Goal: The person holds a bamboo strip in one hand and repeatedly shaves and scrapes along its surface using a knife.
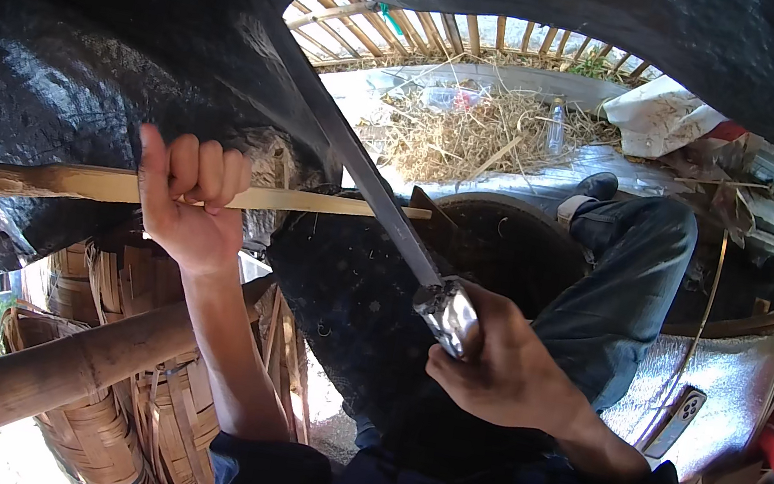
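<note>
My left hand [193,206] is closed around a long pale split bamboo strip [312,203], which runs almost level from the left edge to past the middle. In my right hand [514,369] is the bright metal handle of a long straight-bladed knife [390,210]. Its dark blade slants up and away to the left, crossing over the strip near the strip's right end. Whether the blade touches the strip, I cannot tell. Dark cloth covers my lap below the blade. A round dark basin-like rim [513,211] lies just beyond the strip's end.
Black plastic sheeting [88,22] hangs at the left and above. A thick bamboo pole [74,365] and bundled bamboo strips [99,430] stand at lower left. Dry straw [463,143] and a clear bottle [556,125] lie ahead. A phone [675,422] rests at the right, beyond my jeans-covered leg [617,289].
</note>
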Demonstrator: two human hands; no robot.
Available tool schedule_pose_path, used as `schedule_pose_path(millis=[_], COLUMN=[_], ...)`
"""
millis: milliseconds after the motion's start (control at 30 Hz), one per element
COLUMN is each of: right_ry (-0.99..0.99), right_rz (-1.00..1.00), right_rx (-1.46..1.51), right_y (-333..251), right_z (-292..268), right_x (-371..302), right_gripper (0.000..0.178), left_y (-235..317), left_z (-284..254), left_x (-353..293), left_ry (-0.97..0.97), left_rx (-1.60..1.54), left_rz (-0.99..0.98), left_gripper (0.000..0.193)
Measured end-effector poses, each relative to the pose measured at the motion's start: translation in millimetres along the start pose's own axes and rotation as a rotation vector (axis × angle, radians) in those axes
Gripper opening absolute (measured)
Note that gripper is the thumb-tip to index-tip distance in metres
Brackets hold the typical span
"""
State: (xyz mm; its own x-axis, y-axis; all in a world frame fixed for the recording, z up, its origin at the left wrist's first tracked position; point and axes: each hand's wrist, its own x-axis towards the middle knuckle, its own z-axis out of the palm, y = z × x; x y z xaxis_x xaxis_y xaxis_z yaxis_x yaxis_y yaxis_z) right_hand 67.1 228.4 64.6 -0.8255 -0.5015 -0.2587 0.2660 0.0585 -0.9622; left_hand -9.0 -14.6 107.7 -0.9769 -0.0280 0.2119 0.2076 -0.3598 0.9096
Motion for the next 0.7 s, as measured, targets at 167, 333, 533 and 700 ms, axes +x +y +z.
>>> schedule_pose_path(millis=[167, 333, 533, 700], right_ry=[-0.116, 0.055, -0.041, 0.064], right_rz=[0.169, -0.176, 0.033, 0.030], right_rx=[-0.108, -0.338, -0.072, -0.269], right_y=[61.1, 36.3, 18.6, 72.7], right_z=[19.1, 11.7, 13.3, 9.8], right_x=[13.3, 19.4, 11.0, 19.4], right_gripper=[0.032, 0.037, 0.035, 0.031], left_y=[-3.9, -3.2, -3.6, -8.4], left_z=[12.2, 9.2, 15.5, 21.6], left_x=[2.0, -3.0, -1.7, -1.9], left_ry=[0.009, 0.077, 0.125, 0.129], left_rx=[0.090, 0.136, 0.067, 0.104], left_rz=[-0.033, -0.041, -0.035, -0.027], left_gripper=[0.042, 0.042, 0.042, 0.042])
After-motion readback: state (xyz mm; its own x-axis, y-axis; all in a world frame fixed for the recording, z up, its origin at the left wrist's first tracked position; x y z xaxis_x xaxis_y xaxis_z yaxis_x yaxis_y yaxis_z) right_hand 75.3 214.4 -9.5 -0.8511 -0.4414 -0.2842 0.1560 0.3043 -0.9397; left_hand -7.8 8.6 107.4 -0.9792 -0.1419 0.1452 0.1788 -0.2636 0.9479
